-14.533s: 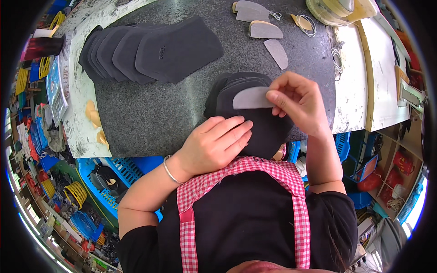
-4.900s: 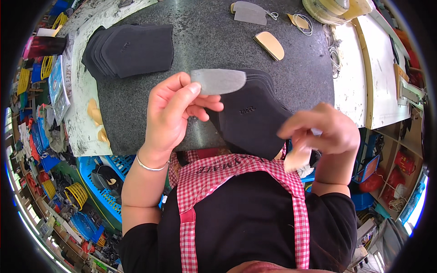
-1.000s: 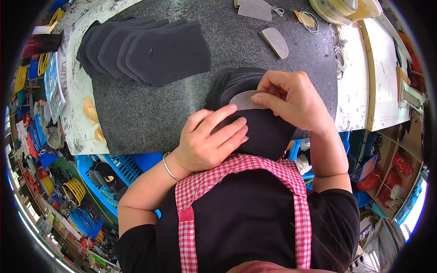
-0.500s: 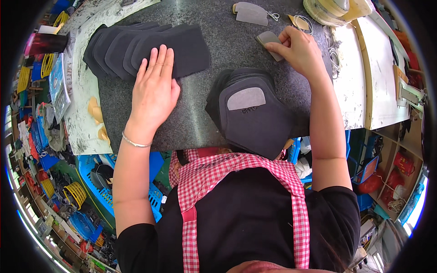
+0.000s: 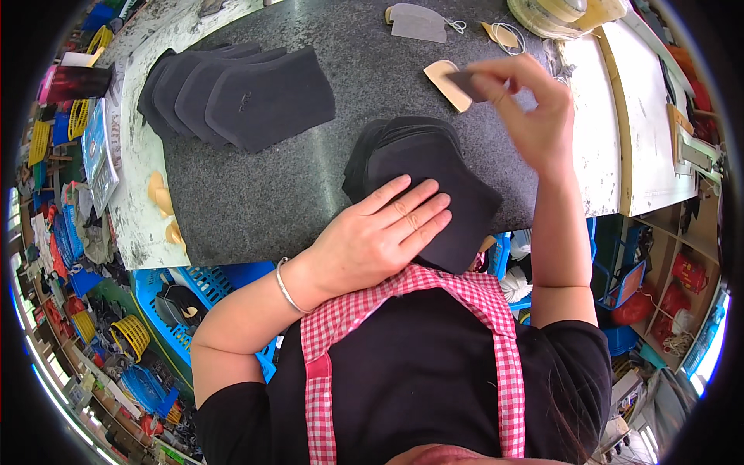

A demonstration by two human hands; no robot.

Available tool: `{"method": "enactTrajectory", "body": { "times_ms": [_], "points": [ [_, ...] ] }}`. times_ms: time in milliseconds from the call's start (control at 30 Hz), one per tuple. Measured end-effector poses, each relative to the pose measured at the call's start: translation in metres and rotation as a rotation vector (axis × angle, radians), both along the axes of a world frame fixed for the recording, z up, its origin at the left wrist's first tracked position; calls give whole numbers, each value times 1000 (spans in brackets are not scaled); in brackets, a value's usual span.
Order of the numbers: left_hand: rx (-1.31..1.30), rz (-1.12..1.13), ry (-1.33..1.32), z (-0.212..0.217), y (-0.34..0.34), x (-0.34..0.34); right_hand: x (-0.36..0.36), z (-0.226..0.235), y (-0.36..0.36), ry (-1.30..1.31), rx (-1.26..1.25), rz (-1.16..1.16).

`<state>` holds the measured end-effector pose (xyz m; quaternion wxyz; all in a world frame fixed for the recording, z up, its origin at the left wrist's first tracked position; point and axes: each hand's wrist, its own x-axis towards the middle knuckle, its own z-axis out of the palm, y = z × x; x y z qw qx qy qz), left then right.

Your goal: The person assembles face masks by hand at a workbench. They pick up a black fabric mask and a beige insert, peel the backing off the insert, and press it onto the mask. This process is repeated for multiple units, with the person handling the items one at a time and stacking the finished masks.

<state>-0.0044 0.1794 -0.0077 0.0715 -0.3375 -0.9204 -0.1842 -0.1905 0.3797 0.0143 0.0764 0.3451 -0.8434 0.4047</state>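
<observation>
My left hand point(image 5: 384, 232) lies flat, fingers apart, on the top of a stack of black fabric pieces point(image 5: 434, 167) at the near edge of the dark stone table point(image 5: 310, 178). My right hand point(image 5: 527, 108) is raised over the table's right part, its fingers pinched on a small grey patch point(image 5: 465, 81). Just left of that patch a tan backing piece point(image 5: 442, 81) lies on the table. A fanned row of black fabric pieces point(image 5: 232, 97) rests at the far left of the table.
More grey patches point(image 5: 415, 22) and small scissors point(image 5: 457, 25) lie at the far edge. A round tan roll point(image 5: 558, 12) sits on the white bench point(image 5: 612, 132) to the right. Blue crates point(image 5: 209, 287) stand below the table's left side.
My left hand has come from the table's left part onto the black stack. My right hand has lifted a grey patch from the far right and brought it nearer.
</observation>
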Motion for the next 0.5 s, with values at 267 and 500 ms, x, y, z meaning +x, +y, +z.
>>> {"method": "enactTrajectory", "body": {
  "times_ms": [267, 500],
  "points": [
    [1314, 415, -871, 19, -19, -8, 60, 0, -37, 413, -170, 383],
    [967, 403, -611, 20, -22, -13, 55, 6, -34, 55, -180, 480]
  ]
}}
